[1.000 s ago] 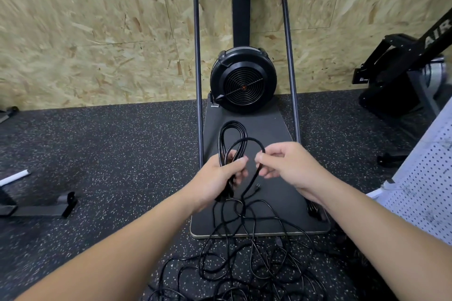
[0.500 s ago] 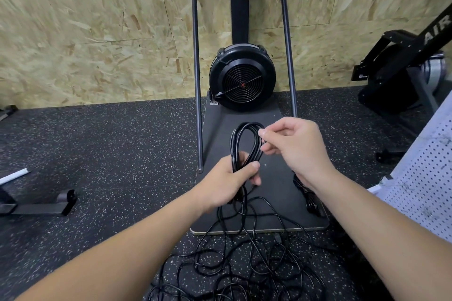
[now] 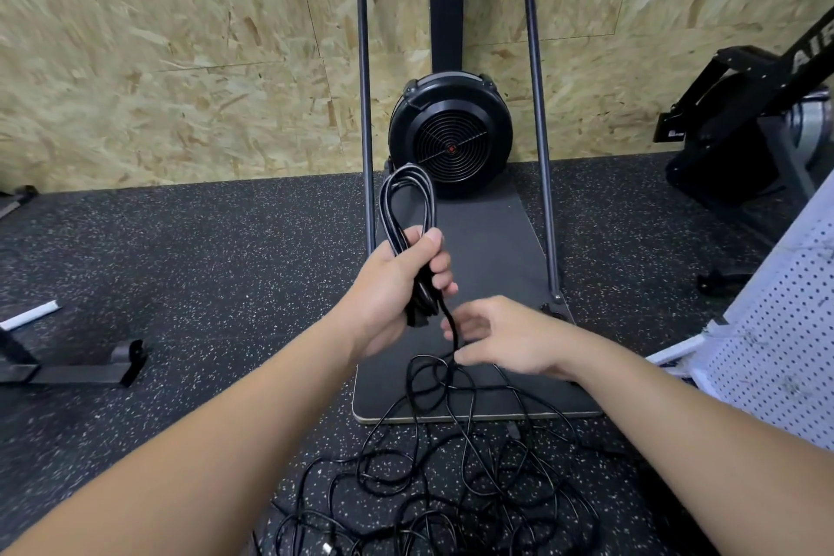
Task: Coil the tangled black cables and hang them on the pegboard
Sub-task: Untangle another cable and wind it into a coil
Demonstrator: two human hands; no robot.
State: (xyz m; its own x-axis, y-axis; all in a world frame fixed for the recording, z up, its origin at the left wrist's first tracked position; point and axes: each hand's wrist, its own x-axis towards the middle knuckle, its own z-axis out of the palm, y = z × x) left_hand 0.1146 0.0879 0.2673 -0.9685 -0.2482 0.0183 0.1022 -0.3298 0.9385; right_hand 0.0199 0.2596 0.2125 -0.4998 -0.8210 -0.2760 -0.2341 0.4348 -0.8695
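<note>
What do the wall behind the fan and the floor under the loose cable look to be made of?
The wall looks like oriented strand board: raw, matte, tan pressed wood flakes with panel seams. The floor looks like rubber gym flooring: matte black with pale specks, though the exact material is unsure. The loose cable has a smooth black jacket, probably plastic or rubber.

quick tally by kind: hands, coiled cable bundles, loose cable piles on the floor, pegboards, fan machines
hands: 2, left hand and right hand
coiled cable bundles: 1, coiled bundle gripped in the left hand
loose cable piles on the floor: 1, tangled pile
pegboards: 1, white pegboard at the right edge
fan machines: 1, fan machine by the wall
total: 6
</note>
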